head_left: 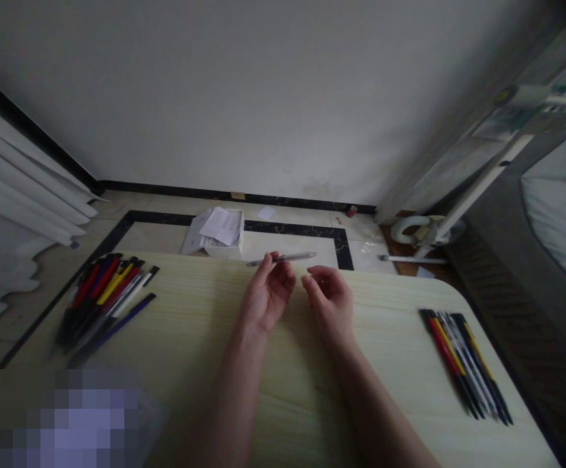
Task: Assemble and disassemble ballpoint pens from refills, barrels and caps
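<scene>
Between the thumb and fingers of my left hand (pixel 268 296) is a slim clear pen (pixel 295 257), held nearly level above the far edge of the table. Its left end looks dark and its right end pale. Just to the right, my right hand (pixel 332 300) has its thumb and fingers curled towards each other, apart from the pen. Whether anything small sits inside those fingers is hidden. A loose pile of pens (pixel 112 292) in red, yellow, white, blue and black lies at the table's left. On the right, several pens (pixel 465 364) lie side by side in a row.
The light wooden table (pixel 380 338) has a rounded far right corner. Beyond it on the floor stand a white box with papers (pixel 221 231) and a red can (pixel 351 211). A white metal stand (pixel 477 188) rises at the right, and a white curtain (pixel 14 195) hangs at the left.
</scene>
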A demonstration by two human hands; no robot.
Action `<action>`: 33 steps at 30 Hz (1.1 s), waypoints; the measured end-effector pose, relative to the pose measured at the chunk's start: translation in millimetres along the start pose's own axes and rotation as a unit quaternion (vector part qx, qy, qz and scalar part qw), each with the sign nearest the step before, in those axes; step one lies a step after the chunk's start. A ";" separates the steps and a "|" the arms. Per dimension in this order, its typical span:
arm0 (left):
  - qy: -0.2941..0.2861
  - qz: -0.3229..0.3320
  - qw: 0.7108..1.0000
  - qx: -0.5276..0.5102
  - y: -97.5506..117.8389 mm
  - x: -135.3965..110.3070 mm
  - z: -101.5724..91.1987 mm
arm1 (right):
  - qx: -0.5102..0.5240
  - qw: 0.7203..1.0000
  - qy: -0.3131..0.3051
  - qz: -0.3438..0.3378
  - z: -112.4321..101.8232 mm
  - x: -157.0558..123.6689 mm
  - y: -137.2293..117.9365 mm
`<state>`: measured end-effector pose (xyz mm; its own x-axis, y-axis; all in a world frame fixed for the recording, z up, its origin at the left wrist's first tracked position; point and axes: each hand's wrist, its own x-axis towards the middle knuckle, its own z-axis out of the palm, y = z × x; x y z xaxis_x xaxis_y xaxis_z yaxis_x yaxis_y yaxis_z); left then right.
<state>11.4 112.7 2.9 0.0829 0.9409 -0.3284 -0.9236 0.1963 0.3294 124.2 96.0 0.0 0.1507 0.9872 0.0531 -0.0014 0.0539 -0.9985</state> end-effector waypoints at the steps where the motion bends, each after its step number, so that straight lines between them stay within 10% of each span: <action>1: 0.000 -0.001 1.000 0.003 -0.6 0.3 -0.7 | 0.000 1.000 0.000 0.000 -0.1 0.0 0.1; 33: -0.023 -0.041 0.996 0.081 -10.2 -1.7 1.4 | 0.010 0.999 0.043 0.011 -4.6 3.2 -1.9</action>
<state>21.2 109.4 1.3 0.1764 0.9310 -0.3197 -0.8407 0.3114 0.4431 129.2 98.4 2.0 0.2348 0.9716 0.0293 -0.0257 0.0364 -0.9990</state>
